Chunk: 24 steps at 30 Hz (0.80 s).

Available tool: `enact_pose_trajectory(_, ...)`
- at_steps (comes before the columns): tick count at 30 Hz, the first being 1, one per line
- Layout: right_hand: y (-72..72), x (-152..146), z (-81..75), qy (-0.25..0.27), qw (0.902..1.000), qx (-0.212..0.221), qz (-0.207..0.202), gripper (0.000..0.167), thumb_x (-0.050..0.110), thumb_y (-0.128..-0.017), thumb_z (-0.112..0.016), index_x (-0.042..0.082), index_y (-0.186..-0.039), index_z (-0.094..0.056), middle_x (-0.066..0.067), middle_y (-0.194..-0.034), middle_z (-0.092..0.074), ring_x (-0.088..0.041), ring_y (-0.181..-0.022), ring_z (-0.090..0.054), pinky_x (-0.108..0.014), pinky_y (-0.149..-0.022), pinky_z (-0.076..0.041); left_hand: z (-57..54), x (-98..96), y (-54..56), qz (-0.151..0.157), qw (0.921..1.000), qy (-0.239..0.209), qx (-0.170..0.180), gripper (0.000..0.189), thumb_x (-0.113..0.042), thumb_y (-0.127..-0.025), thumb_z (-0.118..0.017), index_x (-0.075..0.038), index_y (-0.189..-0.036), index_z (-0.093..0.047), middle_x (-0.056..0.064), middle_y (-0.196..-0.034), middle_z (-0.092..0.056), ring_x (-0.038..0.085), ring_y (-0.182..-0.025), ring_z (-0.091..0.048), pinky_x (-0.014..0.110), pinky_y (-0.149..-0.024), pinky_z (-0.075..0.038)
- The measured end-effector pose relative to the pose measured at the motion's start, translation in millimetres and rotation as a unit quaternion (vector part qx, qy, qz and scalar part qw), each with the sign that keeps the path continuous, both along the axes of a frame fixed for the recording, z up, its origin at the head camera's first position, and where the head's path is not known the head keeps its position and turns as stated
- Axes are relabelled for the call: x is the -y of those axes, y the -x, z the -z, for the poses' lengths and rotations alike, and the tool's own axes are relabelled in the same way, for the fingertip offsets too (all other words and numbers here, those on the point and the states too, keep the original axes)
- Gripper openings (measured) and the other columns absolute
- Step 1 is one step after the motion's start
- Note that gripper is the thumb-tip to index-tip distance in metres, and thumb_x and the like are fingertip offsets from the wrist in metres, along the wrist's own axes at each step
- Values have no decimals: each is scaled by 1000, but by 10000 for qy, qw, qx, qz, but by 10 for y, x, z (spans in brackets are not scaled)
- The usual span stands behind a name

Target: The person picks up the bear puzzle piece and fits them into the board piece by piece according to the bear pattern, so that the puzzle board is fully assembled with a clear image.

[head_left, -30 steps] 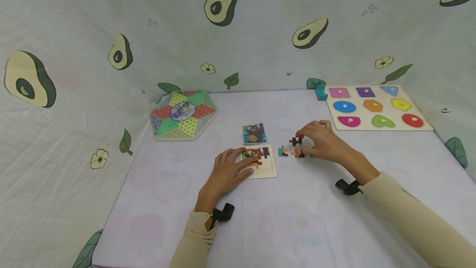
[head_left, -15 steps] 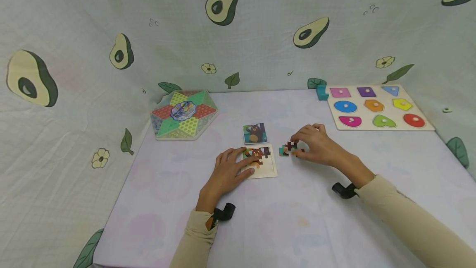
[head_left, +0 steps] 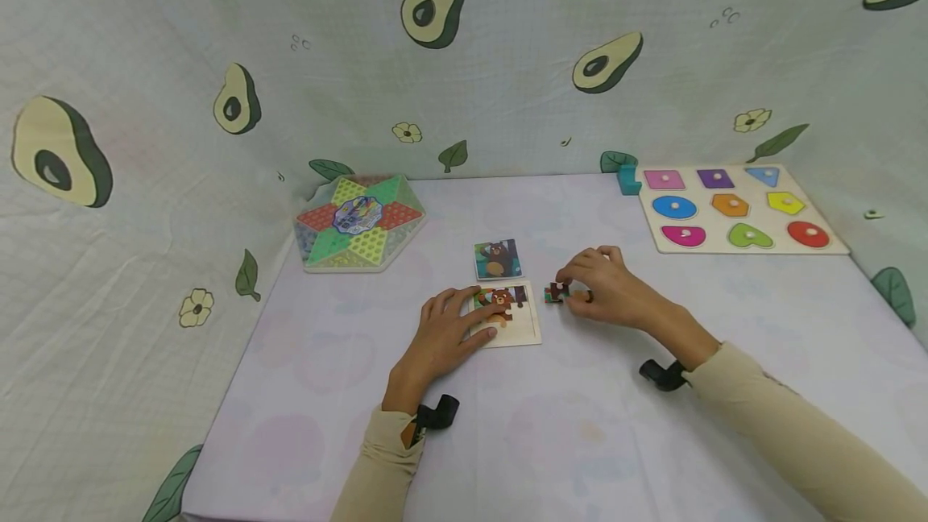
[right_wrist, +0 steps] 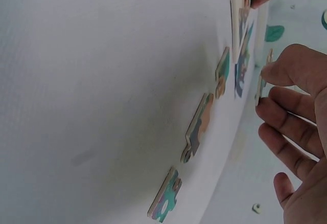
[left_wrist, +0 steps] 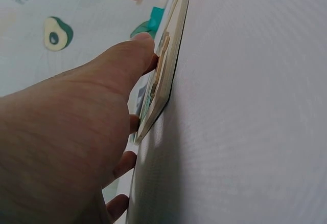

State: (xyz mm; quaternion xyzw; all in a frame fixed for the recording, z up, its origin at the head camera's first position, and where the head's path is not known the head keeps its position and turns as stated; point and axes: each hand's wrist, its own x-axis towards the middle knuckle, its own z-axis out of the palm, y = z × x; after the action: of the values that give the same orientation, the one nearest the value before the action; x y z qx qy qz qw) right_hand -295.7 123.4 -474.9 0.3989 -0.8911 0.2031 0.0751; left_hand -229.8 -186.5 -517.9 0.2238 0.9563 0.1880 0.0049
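My left hand point(head_left: 438, 341) lies over the left side of a small wooden puzzle board point(head_left: 524, 333), its fingers extended onto the board. A partly filled bear picture point(head_left: 502, 296) shows between those fingers. To the right, my right hand point(head_left: 607, 290) pinches a dark puzzle piece point(head_left: 557, 292) between thumb and fingers. In the right wrist view this piece is held above the table, seen nearly edge-on. Below it lie three loose pieces: a teal and orange puzzle piece point(right_wrist: 223, 70), an orange and dark puzzle piece point(right_wrist: 198, 127) and a teal puzzle piece point(right_wrist: 166, 196).
Just behind the board lies a square bear picture point(head_left: 498, 259). A hexagonal box point(head_left: 358, 224) with coloured triangles stands at the back left. The shape board point(head_left: 739, 212) with knobbed pieces is at the back right, a teal block point(head_left: 627, 180) by its corner.
My right hand has moved left, toward the puzzle board, carrying the dark puzzle piece over the loose ones. The left hand has stayed on the board.
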Motion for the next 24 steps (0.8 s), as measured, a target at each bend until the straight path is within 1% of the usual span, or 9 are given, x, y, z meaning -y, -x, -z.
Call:
enact_pose_trajectory(4, -1, 49, 0, -34, 10000, 37, -51, 26, 3, -77, -71, 8, -103, -73, -2, -101, -69, -23, -102, -57, -53, -94, -29, 4, 8, -3, 2, 10000, 27, -46, 46, -54, -102, -48, -39, -145, -53, 4, -157, -35, 31, -139, -29, 56, -108, -23)
enact_pose_trajectory(12, -8, 135, 10, -67, 9998, 27, -179, 26, 13, -78, -79, 9, -103, -74, -1, -101, -69, -23, -103, -57, -52, -94, -29, 7, 11, -5, -5, 10000, 18, -51, 46, -54, -102, -48, -39, -145, -53, 4, -157, -35, 30, -139, -29, 56, -108, -22)
enact_pose_trajectory(19, 0, 192, 70, -158, 9995, -33, -290, 27, 16, -79, -80, 10, -105, -73, 0, -101, -67, -21, -101, -56, -52, -91, -29, 11, 2, -5, -16, 9999, 59, -82, 45, -53, -102, -50, -38, -144, -55, 3, -156, -35, 31, -139, -29, 57, -109, -22)
enact_pose_trajectory(24, -16, 243, 74, -185, 9992, 6, -346, 29, 16, -80, -80, 9, -107, -73, -1, -101, -67, -21, -100, -56, -52, -92, -30, 9, 3, 2, -16, 9999, 119, -49, 46, -54, -102, -48, -39, -145, -54, 3, -157, -34, 30, -140, -29, 56, -109, -22)
